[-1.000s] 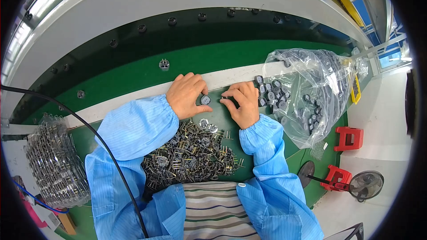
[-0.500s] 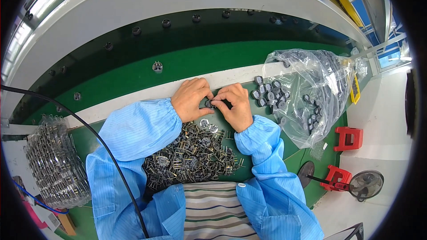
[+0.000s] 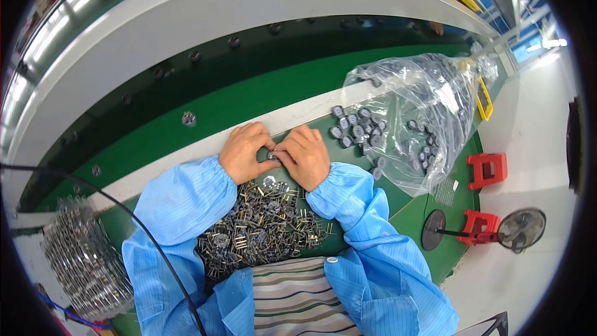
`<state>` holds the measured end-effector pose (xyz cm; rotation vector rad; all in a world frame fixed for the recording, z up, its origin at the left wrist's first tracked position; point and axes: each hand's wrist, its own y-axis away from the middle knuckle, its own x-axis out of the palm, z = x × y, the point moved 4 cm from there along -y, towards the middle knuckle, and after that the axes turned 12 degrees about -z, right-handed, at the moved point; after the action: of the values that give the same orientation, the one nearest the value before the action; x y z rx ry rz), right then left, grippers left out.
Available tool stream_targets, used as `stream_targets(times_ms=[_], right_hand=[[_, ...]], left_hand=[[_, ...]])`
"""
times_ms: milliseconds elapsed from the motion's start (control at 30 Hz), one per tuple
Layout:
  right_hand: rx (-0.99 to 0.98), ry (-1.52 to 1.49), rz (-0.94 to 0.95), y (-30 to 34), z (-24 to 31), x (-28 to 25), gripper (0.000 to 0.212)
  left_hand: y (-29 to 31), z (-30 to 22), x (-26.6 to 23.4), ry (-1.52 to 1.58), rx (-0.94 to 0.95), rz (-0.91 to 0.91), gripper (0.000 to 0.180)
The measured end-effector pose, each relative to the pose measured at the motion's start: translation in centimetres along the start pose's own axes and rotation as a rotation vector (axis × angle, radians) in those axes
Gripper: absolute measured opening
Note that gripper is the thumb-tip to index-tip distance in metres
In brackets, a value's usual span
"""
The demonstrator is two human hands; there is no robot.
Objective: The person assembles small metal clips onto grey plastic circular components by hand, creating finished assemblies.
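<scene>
My left hand [image 3: 244, 152] and my right hand [image 3: 306, 157] meet at the near edge of a white strip. Their fingertips pinch one small round dark component [image 3: 272, 156] between them, mostly covered by the fingers. Just below the hands lies a heap of small black electronic parts with metal pins [image 3: 261, 230], reaching back toward my apron. A clear-topped round piece [image 3: 269, 182] sits at the heap's far edge. To the right of my right hand is a loose cluster of round black caps [image 3: 357, 129].
A clear plastic bag [image 3: 404, 106] holding more black caps lies at right. Beyond the white strip [image 3: 292, 112] runs a green belt [image 3: 242, 101] carrying spaced round parts. Stacked clear trays [image 3: 87, 261] stand at left. A black cable [image 3: 118, 205] crosses my left sleeve. Red stools [image 3: 487, 170] and a fan stand right.
The whole view has shifted, so hands, bag and bench appear farther left. Both hands keep their pinch on the small component, with only slight finger movement.
</scene>
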<state>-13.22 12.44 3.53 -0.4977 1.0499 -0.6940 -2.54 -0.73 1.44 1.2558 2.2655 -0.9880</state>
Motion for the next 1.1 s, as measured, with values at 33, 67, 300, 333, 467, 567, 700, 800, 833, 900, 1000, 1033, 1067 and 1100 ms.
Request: stream_targets(times_ms=[33,67,300,333,467,567,700,800,833,900,1000,1033,1067,1100], right_hand=[[0.042,-0.034,0.044,0.2,-0.3,-0.2,0.021],[0.045,-0.013,0.024,0.2,-0.6,-0.9,0.021],[0.379,0.617,-0.067,0.9,-5.7,-4.0,0.064],[0.388,0.625,-0.086,1.2,-6.0,-4.1,0.064],[0.438,0.728,0.069,2.5,-7.4,-3.6,0.063],[0.353,0.658,0.096,2.4,-6.1,-2.5,0.060],[0.173,0.442,0.142,3.0,-2.7,-0.7,0.062],[0.083,0.227,0.188,3.7,-0.6,0.4,0.068],[0.093,0.110,0.191,3.4,0.3,0.0,0.076],[0.107,0.054,0.185,3.2,0.6,-0.3,0.079],[0.125,0.078,0.207,2.9,0.0,-1.9,0.082],[0.116,0.126,0.208,2.7,-0.5,-2.7,0.079],[0.135,0.274,0.161,2.8,-1.2,-3.5,0.078],[0.149,0.422,0.111,2.7,-1.9,-4.2,0.077]], left_hand=[[-0.1,-0.2,-0.1,-0.008,0.012,-0.006,0.036],[-0.1,-0.4,-0.1,-0.003,0.040,0.002,0.036],[-1.7,2.8,-4.6,-0.127,-0.008,-0.232,0.036],[-1.8,3.5,-5.1,-0.242,-0.054,-0.263,0.035],[-2.4,4.5,-5.5,-0.523,-0.131,-0.260,0.033],[-2.6,3.1,-5.3,-0.585,-0.054,-0.299,0.043],[-2.0,0.0,-4.2,-0.393,0.087,-0.268,0.065],[-0.7,-0.6,-0.8,-0.093,0.094,-0.100,0.074],[-0.2,-0.8,-0.3,-0.042,0.043,-0.067,0.072],[0.3,-0.4,0.0,-0.030,0.026,-0.023,0.066],[-0.3,0.2,0.2,-0.023,0.102,-0.017,0.048],[-0.7,-0.1,0.2,0.004,0.131,-0.020,0.045],[-1.0,-0.3,0.3,0.035,0.164,-0.024,0.043],[-1.2,-0.2,0.4,0.024,0.140,-0.032,0.043]])
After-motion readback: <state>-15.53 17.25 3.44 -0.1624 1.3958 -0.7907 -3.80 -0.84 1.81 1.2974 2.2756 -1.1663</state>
